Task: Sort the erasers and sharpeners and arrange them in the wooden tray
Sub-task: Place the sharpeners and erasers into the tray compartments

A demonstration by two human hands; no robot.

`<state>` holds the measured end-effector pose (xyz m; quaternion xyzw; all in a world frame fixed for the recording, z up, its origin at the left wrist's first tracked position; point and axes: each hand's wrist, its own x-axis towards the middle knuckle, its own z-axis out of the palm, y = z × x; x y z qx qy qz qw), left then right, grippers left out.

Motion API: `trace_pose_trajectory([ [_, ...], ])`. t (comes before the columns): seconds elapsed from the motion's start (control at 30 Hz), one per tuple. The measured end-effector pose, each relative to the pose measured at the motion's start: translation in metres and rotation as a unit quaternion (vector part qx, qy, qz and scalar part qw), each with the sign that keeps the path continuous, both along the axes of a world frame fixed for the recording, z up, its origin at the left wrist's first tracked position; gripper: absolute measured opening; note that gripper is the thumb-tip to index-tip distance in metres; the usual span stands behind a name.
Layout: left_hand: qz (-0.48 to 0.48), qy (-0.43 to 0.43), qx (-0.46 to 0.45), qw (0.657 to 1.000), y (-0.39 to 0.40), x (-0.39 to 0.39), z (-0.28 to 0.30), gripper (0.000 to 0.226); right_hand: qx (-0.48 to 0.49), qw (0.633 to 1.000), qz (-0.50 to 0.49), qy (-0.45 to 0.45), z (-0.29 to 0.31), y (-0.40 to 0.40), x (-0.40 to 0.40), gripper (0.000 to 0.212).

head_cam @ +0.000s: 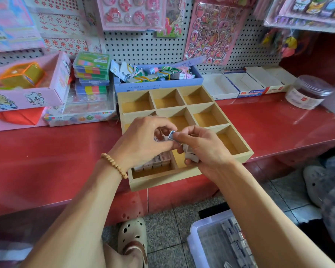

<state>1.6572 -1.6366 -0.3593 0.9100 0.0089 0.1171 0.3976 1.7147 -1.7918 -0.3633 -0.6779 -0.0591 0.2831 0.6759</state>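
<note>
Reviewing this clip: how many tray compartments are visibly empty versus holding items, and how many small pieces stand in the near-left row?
Wooden tray compartments in a three-by-three grid:
Visibly empty: 6
Holding a row of small pieces: 1
Mostly hidden by the left hand and right hand: 2
Total compartments: 9

Small pieces visible in the row: 4; more may be hidden under the left hand.

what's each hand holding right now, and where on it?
Right hand grips a stack of small erasers around its sides. Left hand pinches the blue-edged top eraser by its end.
</note>
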Motion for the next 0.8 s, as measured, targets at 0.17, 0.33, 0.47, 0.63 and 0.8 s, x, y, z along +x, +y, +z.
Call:
trace_pose_trajectory([
  [0.17,-0.002,0.002,-0.025,1.000,0.006,0.000,0.001,0.020,0.012,1.000,0.011,0.015,0.003,-0.005,0.000,0.013],
  [0.33,0.015,0.014,-0.012,1.000,0.004,-0.004,-0.002,0.045,-0.003,1.000,-0.002,0.001,0.003,-0.006,-0.005,0.011],
  [0.47,0.056,-0.003,-0.023,0.998,0.002,-0.007,0.000,0.043,0.009,1.000,0.005,0.002,0.006,-0.002,-0.012,0.015],
  [0.63,0.088,0.031,0.023,0.995,0.024,-0.018,0.000,0.031,0.047,0.994,-0.059,0.079,0.009,-0.003,-0.010,0.027],
  [0.8,0.089,0.089,0.094,0.988,0.036,-0.027,-0.006,0.027,0.131,0.972,-0.091,0.173,0.005,0.000,-0.002,0.030],
])
